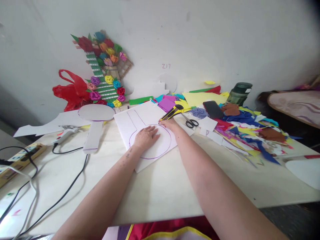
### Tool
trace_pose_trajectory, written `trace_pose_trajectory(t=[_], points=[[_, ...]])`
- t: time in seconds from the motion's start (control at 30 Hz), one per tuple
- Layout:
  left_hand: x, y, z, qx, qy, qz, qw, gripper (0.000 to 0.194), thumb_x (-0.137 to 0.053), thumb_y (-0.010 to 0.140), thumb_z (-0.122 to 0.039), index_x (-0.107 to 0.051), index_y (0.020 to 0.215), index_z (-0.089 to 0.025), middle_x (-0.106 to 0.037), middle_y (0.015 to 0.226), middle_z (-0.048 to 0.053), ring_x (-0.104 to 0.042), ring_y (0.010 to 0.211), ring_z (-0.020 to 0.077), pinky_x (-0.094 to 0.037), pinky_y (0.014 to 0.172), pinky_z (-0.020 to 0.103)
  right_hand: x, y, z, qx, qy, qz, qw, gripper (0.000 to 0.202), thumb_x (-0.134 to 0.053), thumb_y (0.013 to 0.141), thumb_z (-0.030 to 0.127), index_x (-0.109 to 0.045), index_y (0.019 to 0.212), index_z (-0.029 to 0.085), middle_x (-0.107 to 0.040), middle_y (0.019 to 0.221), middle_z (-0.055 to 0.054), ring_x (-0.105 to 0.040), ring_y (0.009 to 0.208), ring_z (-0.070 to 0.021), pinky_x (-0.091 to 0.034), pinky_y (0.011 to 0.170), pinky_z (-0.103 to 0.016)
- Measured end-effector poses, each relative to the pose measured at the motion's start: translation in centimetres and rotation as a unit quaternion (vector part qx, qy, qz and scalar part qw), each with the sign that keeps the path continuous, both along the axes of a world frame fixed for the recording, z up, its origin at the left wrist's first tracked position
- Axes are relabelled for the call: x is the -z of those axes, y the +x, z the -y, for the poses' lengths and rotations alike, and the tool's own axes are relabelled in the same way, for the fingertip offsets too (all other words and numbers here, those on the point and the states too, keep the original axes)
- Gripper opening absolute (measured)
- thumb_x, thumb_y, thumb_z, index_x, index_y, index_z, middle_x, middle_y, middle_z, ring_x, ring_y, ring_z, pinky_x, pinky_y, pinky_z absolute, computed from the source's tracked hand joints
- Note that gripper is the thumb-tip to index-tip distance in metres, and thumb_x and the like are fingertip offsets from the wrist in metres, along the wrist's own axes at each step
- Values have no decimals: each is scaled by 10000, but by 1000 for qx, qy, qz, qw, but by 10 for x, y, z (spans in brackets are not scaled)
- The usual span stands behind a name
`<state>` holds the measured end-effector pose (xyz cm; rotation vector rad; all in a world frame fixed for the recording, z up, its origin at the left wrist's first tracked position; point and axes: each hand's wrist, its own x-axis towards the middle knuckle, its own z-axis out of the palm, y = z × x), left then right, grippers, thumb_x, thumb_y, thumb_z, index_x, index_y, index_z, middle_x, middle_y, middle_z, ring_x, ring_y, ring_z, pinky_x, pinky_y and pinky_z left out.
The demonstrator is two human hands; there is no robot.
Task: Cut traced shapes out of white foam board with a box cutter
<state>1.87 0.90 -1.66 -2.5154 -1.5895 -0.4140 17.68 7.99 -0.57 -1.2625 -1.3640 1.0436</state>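
Observation:
A white board (160,150) with a purple outline of a circle and a long handle lies at the middle of the table. My left hand (146,137) rests flat inside the circle, fingers spread. At the circle's upper right, my right hand (170,124) grips a yellow and black utility knife (172,112), its tip end low near the purple line. The blade itself is too small to make out. To the left lies a cut white paddle shape (96,113) with a round head and a straight handle.
Black scissors (192,123), a phone (213,109), a green bottle (239,94) and coloured scraps (250,126) lie right. A glue gun (65,134), power strip (21,160) and cables are left. Behind stand a red bag (72,90) and paper flowers (107,50).

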Motion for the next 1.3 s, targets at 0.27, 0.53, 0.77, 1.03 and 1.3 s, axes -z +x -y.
trace_pose_trajectory(t=[0.27, 0.53, 0.77, 1.03, 1.3], points=[[-2, 1, 1, -6, -5, -8, 1000, 412, -388, 908, -462, -581, 1214, -264, -503, 1341, -25, -417, 1260, 162, -312, 1072, 291, 0, 1, 1, -3, -1, -8, 1000, 107, -577, 533, 57, -597, 595, 142, -487, 481, 67, -410, 477, -62, -331, 486, -199], [-1, 1, 0, -7, -5, -10, 1000, 418, -376, 912, -460, -571, 1226, -265, -499, 1345, -25, -410, 1266, 161, -312, 1072, 294, -1, 3, 0, -6, 1, -2, 1000, 101, -566, 539, 63, -602, 593, 141, -501, 495, 61, -410, 479, -64, -343, 498, -202], [0, 0, -1, -4, 2, -6, 1000, 405, -386, 908, -463, -579, 1212, -279, -511, 1333, -33, -416, 1262, 157, -320, 1066, 283, -1, 4, 2, 1, 2, -15, 1000, 110, -561, 527, 54, -593, 590, 139, -538, 527, 49, -439, 500, -67, -375, 524, -201], [-2, 1, 1, -5, -1, -6, 1000, 392, -395, 908, -450, -580, 1209, -281, -505, 1338, -35, -417, 1261, 157, -322, 1068, 296, 1, 5, 0, 3, 10, -20, 1000, 111, -559, 520, 55, -595, 589, 136, -565, 564, 30, -472, 538, -71, -394, 546, -193], [-2, 1, 1, -2, -1, -4, 1000, 410, -392, 908, -452, -581, 1216, -257, -514, 1331, -15, -423, 1258, 165, -327, 1065, 297, 2, 6, -1, 6, 2, -27, 1000, 116, -572, 513, 57, -600, 595, 133, -568, 581, 26, -486, 557, -74, -400, 556, -196]])
